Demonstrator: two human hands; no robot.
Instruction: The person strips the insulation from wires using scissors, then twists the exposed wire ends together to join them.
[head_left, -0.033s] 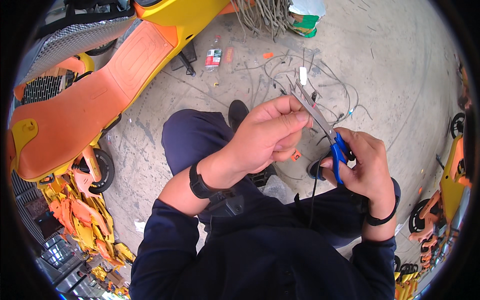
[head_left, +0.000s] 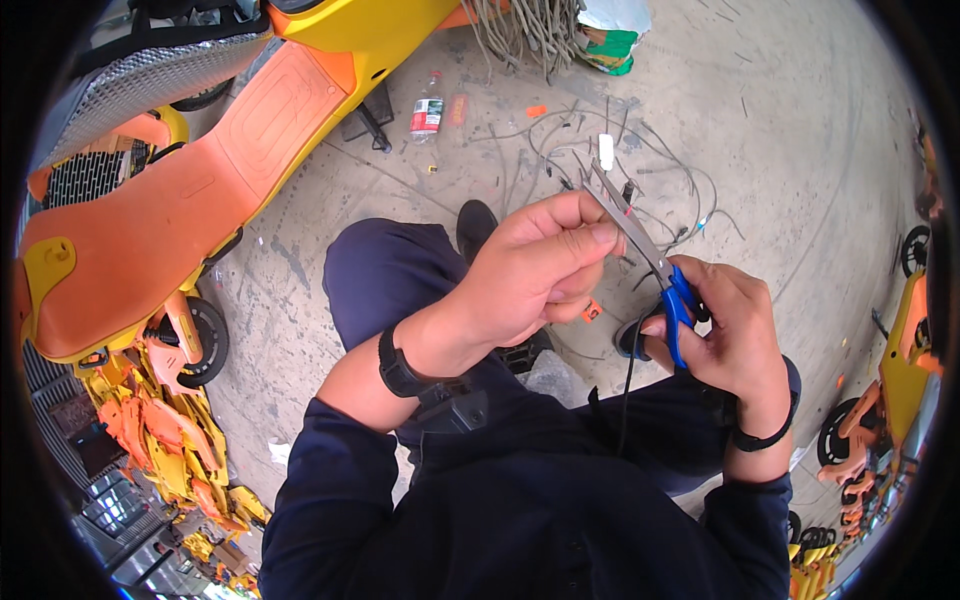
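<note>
My right hand (head_left: 735, 325) holds a pair of scissors (head_left: 656, 260) by its blue handles, with the metal blades pointing up and to the left. My left hand (head_left: 540, 265) is closed, thumb pressed against the forefinger, right beside the blades. What the left fingers hold, if anything, is hidden or too small to make out. Below the scissors a thin black cable (head_left: 627, 395) runs down toward my lap. Beyond the blades, cut cables (head_left: 690, 180) and a small white piece (head_left: 606, 152) lie on the concrete floor.
An orange and yellow scooter body (head_left: 180, 200) stands at the left, over a pile of orange and yellow parts (head_left: 165, 440). A plastic bottle (head_left: 427, 115), a bundle of grey cables (head_left: 530, 35) and a green-white bag (head_left: 610, 45) lie ahead. More scooters (head_left: 905, 340) line the right.
</note>
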